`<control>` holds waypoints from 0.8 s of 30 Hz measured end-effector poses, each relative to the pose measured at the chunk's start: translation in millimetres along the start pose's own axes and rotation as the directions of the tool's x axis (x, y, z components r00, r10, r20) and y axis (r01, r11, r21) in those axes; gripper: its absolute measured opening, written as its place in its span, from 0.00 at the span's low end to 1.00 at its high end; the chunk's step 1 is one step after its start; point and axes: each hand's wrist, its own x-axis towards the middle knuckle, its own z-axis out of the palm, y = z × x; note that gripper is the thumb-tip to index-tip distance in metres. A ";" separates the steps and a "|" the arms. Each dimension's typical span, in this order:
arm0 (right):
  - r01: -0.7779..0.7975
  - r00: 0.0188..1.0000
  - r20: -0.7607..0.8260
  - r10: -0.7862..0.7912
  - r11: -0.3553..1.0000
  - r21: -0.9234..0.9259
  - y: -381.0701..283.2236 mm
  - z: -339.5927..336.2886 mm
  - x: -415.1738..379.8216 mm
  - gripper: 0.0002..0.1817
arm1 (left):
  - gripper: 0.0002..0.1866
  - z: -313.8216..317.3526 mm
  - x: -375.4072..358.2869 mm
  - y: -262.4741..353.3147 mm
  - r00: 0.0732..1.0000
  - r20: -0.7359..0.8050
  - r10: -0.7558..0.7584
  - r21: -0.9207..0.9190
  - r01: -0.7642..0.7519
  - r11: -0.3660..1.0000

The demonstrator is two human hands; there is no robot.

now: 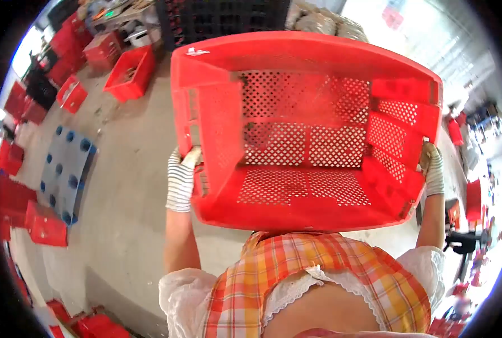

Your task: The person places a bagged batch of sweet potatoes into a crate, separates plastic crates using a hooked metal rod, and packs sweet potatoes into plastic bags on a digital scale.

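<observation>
A large red plastic crate point(223, 208) with perforated walls and base is held up in front of my body, its open side tilted toward me. Nothing lies inside it. My left hand point(182, 174), in a striped work glove, grips the crate's left end at the handle slot. On the opposite end, my right hand point(432, 166) in a matching glove is closed on the handle there. The crate's near rim comes close to my plaid apron point(318, 248). Some of the fingers on both hands are hidden by the crate walls.
A blue pallet point(65, 172) lies on the concrete floor at left. Near it stand several red crates, including one with things inside point(131, 73). Dark stacked crates point(223, 22) rise behind the held crate, beside filled sacks point(318, 23). More red containers line the right side.
</observation>
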 end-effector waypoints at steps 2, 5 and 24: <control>0.012 0.997 0.072 -0.016 0.998 0.065 20.9 -21.4 20.7 0.17 | 0.09 11.3 -47.2 20.9 0.999 -0.037 0.020 0.058 -0.017 0.998; 0.044 0.980 0.187 -0.062 0.994 0.095 38.2 -43.6 41.1 0.15 | 0.12 24.4 -135.2 42.3 0.984 -0.135 0.119 0.021 -0.117 0.993; 0.280 0.799 0.559 -0.221 0.960 -0.021 71.8 -268.6 -245.9 0.12 | 0.03 21.9 -682.9 -110.6 0.887 -0.416 0.202 -0.013 -0.228 0.974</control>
